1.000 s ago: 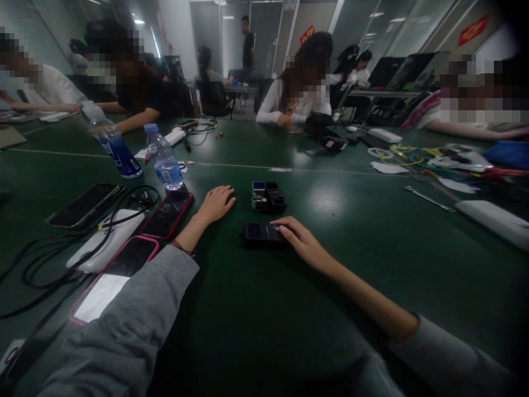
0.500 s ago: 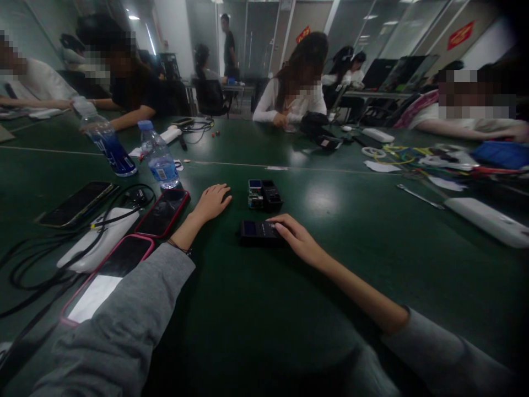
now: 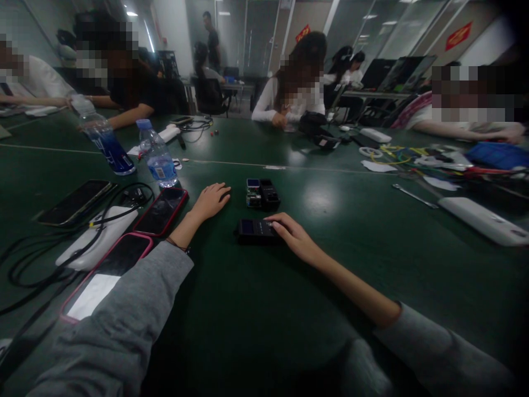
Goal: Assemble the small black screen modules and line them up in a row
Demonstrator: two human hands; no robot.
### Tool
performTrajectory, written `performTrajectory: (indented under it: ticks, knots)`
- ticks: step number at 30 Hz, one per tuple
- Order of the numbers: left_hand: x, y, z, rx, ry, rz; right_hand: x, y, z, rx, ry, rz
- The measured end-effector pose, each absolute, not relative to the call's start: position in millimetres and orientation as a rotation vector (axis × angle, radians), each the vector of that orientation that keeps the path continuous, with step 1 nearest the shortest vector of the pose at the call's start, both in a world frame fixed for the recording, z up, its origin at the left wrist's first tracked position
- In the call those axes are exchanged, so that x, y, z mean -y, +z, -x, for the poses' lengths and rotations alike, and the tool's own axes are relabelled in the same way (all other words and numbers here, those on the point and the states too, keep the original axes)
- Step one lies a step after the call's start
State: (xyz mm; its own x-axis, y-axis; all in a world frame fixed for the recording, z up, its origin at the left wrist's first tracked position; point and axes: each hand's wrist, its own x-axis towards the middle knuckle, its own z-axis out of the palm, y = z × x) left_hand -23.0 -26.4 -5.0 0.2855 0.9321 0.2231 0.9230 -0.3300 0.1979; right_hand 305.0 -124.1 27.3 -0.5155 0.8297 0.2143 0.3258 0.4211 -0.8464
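Observation:
My right hand (image 3: 295,238) is at the right end of a black handheld device (image 3: 248,230) lying on the green table. Its fingers are closed about that end, one fingertip over the keys, and the far fingers are partly hidden. The device has a small dark screen on its left part. My left hand (image 3: 210,201) rests flat on the table with fingers stretched out, holding nothing. Behind the device stands an opened black casing (image 3: 269,194), touching or close beside a small circuit board (image 3: 253,194) with a screen.
Left of my left arm lie a red-edged phone (image 3: 162,211), a pink-cased phone (image 3: 124,256), a white power bank (image 3: 97,237) and black cables. Two bottles (image 3: 159,157) stand behind. At right are a wrench (image 3: 414,196) and a white box (image 3: 481,220). Other people sit around the table.
The view has shifted very slightly. Both hands keep their places, the right one on the device. A standing person in the background has moved left.

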Motion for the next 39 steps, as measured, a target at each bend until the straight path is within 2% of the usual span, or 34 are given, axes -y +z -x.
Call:
performTrajectory:
  ticks: [16, 20, 24, 30, 39]
  knots:
    - [19.0, -11.3, 26.3, -1.817, 0.439, -2.514, 121.0, 21.6, -307.9, 1.891, 0.974, 1.002]
    - [19.4, -10.6, 26.0, -1.808, 0.444, -2.521, 94.0, 18.5, -319.8, 1.717, 0.571, 1.106]
    - [22.4, -8.1, 24.9, -1.809, 0.457, -2.514, 58.4, 17.7, -314.4, 1.837, 0.268, 1.092]
    - [23.4, -5.4, 24.3, -1.795, 0.454, -2.506, 40.4, 5.5, -294.7, 2.090, 0.420, 1.049]
    - [24.7, -4.0, 22.2, -1.792, 0.456, -2.511, 42.0, 4.1, -301.5, 1.937, 0.427, 1.105]
